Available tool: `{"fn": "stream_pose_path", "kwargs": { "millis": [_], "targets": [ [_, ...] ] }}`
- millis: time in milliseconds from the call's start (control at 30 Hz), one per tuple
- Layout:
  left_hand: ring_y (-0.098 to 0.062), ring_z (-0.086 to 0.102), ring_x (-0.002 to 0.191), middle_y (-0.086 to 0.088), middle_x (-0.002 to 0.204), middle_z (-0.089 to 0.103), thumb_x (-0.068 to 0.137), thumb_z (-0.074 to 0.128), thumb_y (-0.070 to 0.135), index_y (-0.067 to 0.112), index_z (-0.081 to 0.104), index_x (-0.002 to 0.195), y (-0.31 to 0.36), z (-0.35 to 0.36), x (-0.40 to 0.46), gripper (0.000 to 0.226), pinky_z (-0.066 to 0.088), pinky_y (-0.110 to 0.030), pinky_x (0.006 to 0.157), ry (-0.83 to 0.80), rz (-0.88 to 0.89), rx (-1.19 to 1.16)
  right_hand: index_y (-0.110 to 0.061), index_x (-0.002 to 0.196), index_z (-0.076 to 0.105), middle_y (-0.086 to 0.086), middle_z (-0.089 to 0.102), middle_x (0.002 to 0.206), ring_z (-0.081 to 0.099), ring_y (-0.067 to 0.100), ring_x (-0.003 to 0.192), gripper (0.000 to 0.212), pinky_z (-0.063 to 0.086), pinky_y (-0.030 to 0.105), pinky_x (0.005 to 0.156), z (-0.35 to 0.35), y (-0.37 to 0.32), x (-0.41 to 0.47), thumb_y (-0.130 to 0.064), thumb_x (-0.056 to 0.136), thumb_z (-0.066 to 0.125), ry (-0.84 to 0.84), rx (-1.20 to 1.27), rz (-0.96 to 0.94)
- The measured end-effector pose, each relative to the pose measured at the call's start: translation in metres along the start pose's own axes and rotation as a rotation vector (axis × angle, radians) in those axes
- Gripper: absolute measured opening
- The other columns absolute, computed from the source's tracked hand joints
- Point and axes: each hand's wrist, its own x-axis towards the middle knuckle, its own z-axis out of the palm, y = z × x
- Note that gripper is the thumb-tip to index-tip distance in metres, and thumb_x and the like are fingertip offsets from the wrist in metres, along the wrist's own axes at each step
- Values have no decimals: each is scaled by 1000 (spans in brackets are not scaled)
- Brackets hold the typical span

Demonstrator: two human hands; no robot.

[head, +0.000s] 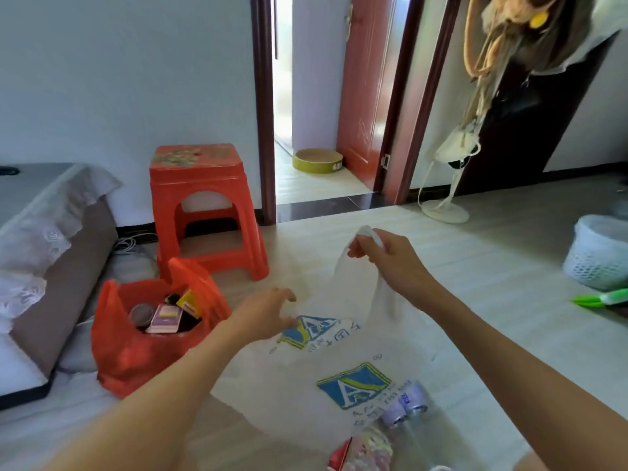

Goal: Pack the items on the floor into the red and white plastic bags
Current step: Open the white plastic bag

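Observation:
A white plastic bag (pixel 316 368) with blue and yellow logos lies spread on the floor in front of me. My right hand (pixel 390 263) pinches one of its handles and lifts it above the floor. My left hand (pixel 268 314) hovers over the bag's left edge with fingers loosely spread, gripping nothing. To the left stands a red plastic bag (pixel 136 351), open at the top, holding boxes and a round jar. Pale purple cans (pixel 406 407) and a clear packet with red (pixel 360 450) lie at the bag's near end.
A red plastic stool (pixel 204 205) stands behind the red bag. A sofa with a lace cover (pixel 44 239) fills the left. A white mesh basket (pixel 598 256) and a green object (pixel 601 299) sit at the right. A fan base (pixel 445 212) stands by the doorway.

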Motion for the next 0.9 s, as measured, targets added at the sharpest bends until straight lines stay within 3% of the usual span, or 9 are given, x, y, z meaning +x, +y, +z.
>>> {"fn": "stream_pose_path", "kwargs": {
  "millis": [67,167,267,400,500,633,767,833,900],
  "targets": [
    [-23,59,91,-5,94,62,91,53,28,12,62,99,14,5,17,20,41,-26,72,44,45,-92,-9,86,62,1,64,79,60,13,73,24,48,22,70,-11,22,10,-20,96,43,100,71,90],
    [-19,60,76,-5,84,66,92,51,12,3,65,93,31,-1,36,17,41,-21,64,221,4,-437,-8,93,56,5,61,80,54,17,62,16,45,31,59,-19,64,17,-23,92,50,283,130,288],
    [-18,57,78,-6,87,64,94,48,11,4,64,98,33,-6,40,17,43,-12,56,311,-150,-739,-13,123,44,9,59,107,57,23,92,48,40,30,77,-25,106,18,-35,85,63,246,-65,367],
    [-18,62,72,-7,84,65,96,45,13,9,62,94,41,-4,40,17,51,-25,58,82,-405,-1267,-34,144,18,1,52,133,54,20,116,81,43,32,89,-34,127,19,-58,78,59,-39,-467,149],
    [-12,61,55,-4,71,62,95,47,13,10,62,89,51,-1,47,16,51,-27,54,60,-425,-1299,-45,145,4,-6,34,147,51,18,121,90,45,36,92,-30,126,23,-71,73,52,-192,-712,-12],
    [-20,59,64,-9,75,61,95,48,12,6,60,87,60,5,55,15,53,-25,49,67,-477,-1345,-36,147,6,-1,4,159,14,24,144,101,15,50,112,-3,125,30,-85,64,36,-236,-984,-214],
    [-20,56,63,-9,76,58,96,46,15,9,60,93,64,5,54,15,50,-25,50,115,-475,-1367,-30,104,69,7,52,137,42,32,132,59,18,61,107,24,129,31,-72,67,51,-168,-1094,-448],
    [-23,58,67,-12,81,60,95,47,15,8,59,99,62,3,51,15,53,-28,54,112,-475,-1400,-27,73,74,5,67,111,59,30,113,21,35,59,101,27,133,34,-48,68,74,-79,-995,-547],
    [-26,59,73,-14,83,63,94,50,18,7,61,98,54,-2,45,16,53,-35,68,117,-467,-1370,-17,72,75,5,69,95,61,27,99,9,48,45,89,22,129,40,-26,73,75,-46,-770,-408]
  ]
}}
